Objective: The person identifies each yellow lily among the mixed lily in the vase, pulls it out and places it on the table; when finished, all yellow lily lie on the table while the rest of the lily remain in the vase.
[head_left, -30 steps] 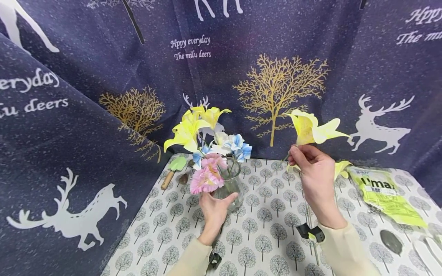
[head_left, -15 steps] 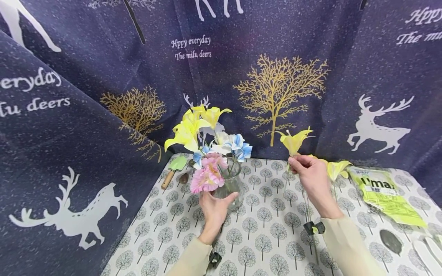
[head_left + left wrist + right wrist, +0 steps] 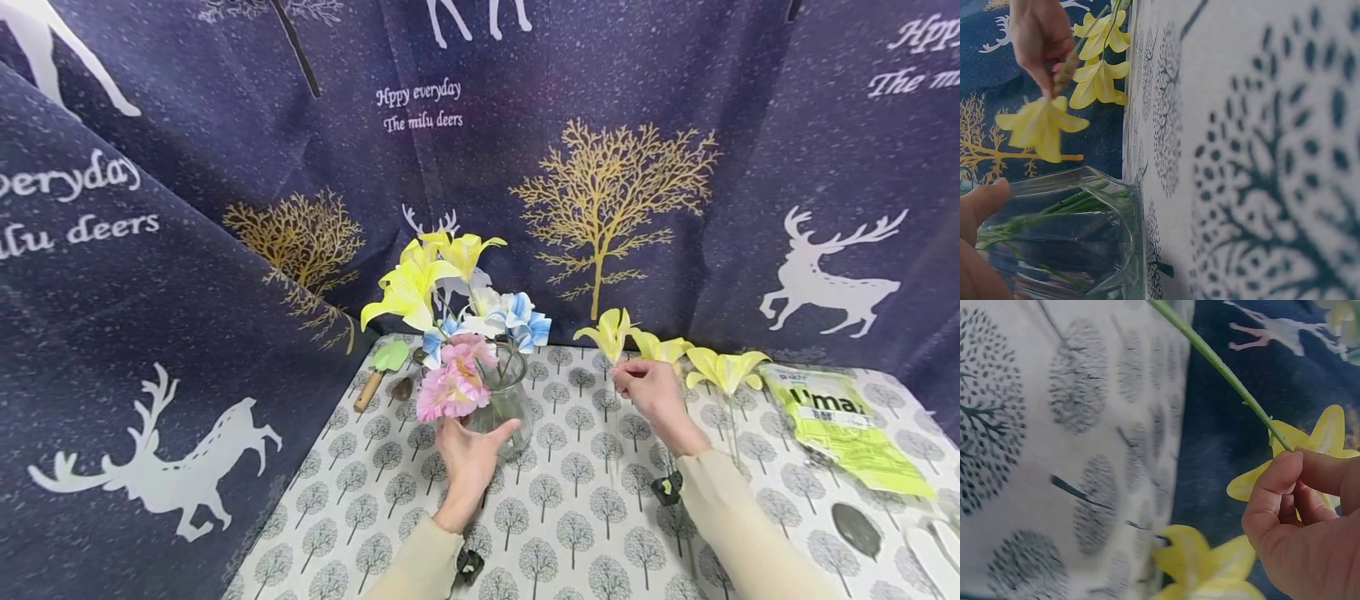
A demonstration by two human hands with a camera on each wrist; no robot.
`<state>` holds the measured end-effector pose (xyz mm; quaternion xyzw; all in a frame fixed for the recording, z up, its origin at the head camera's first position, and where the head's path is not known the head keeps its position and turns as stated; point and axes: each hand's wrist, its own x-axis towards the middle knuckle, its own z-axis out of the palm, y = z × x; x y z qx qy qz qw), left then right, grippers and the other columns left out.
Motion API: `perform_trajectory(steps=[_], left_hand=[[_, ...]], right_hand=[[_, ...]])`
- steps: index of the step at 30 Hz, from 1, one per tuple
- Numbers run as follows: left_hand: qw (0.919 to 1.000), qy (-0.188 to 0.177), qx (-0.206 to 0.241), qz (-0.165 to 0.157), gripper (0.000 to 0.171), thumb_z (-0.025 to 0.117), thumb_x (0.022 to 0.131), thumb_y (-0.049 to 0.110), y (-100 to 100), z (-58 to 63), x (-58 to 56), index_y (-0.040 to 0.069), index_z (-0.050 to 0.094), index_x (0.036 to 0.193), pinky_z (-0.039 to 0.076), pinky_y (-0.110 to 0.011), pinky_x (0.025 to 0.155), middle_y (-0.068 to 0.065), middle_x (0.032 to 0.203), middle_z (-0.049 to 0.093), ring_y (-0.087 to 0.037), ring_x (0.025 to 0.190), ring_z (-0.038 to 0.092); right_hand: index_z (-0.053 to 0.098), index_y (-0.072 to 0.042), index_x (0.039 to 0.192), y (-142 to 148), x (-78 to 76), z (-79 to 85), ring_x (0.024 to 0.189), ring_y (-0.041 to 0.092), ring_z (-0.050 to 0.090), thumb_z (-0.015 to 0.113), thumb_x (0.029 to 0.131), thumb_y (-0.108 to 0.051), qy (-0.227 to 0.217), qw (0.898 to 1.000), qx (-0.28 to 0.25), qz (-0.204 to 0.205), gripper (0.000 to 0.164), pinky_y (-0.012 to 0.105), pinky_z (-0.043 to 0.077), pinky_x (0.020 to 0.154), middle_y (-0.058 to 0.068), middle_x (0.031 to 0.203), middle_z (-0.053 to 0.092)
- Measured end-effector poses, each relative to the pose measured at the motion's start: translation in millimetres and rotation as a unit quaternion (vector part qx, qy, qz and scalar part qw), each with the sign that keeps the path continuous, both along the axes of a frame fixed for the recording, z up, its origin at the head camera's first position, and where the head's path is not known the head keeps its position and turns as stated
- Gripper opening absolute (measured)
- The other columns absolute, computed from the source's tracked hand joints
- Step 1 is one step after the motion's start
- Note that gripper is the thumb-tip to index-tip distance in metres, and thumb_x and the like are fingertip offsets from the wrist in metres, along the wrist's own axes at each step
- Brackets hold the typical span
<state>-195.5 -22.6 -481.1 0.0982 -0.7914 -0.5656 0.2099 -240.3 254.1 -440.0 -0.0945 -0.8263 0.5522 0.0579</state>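
My left hand point(image 3: 467, 457) holds the clear glass vase point(image 3: 516, 417) low on its near side, thumb across the front. From the vase rises a bunch of artificial flowers: yellow lilies point(image 3: 411, 287), blue-and-white blooms point(image 3: 525, 321) and a pink flower point(image 3: 452, 389) hanging over the near rim. Green stems point(image 3: 1079, 203) show through the glass in the left wrist view. To the right of the vase, my right hand point(image 3: 660, 402) pinches a yellow lily point(image 3: 611, 335) just under its bloom. Its green stem point(image 3: 1225, 375) runs away from the fingertips in the right wrist view.
Two more yellow lilies point(image 3: 726, 370) lie right of my right hand. Beyond them are a green-yellow bag point(image 3: 843, 429), a dark stone point(image 3: 857, 530) and a white object point(image 3: 937, 550). A small trowel point(image 3: 378, 375) lies at the back left, before the dark curtain point(image 3: 480, 167).
My right hand has come down and leftward with the lily, toward the vase, uncovering the lilies on the table. The left hand stays on the vase.
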Motion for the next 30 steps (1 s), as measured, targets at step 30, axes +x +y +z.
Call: perform_trajectory(steps=[30], left_hand=[[0.9999,-0.003,-0.012,0.003,0.107,0.1,0.049,0.04,0.1,-1.2,0.7,0.021,0.048,0.142,0.044,-0.05,0.115,-0.007,0.139,0.06,-0.028,0.131,0.056]], right_hand=[[0.071,0.005,0.113,4.9,-17.3,-36.9,0.076,0.011,0.069,0.067,0.095,-0.015,-0.095,0.995,0.013,0.03,0.027,0.025,0.059,0.069,0.015,0.096,0.077]])
